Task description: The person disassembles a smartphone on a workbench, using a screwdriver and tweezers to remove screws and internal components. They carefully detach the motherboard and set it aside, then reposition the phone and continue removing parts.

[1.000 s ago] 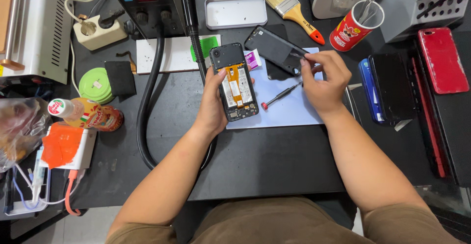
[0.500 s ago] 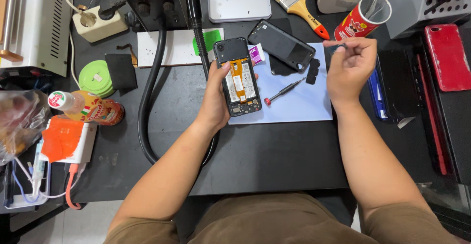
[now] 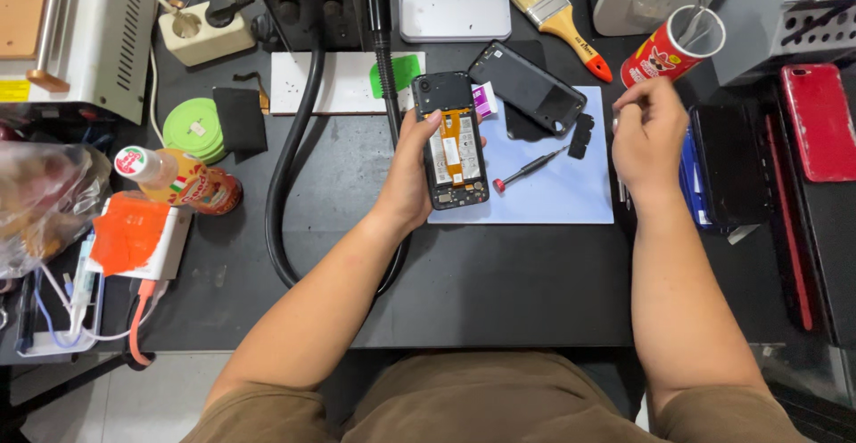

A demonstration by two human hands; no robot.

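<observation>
Left hand grips opened phone (back off, orange flex showing) over the mat's left edge. Right hand pinched shut near the can; contents unclear.

The left hand covered the left edge of the opened phone, so its grip along that side could not be seen. The right hand had its fingertips curled together near the red can; whether they pinched anything was too small to tell. The red phone ran off the right edge. The white machine was cut off at the top left corner. The contents of the plastic bag were blurred.
</observation>
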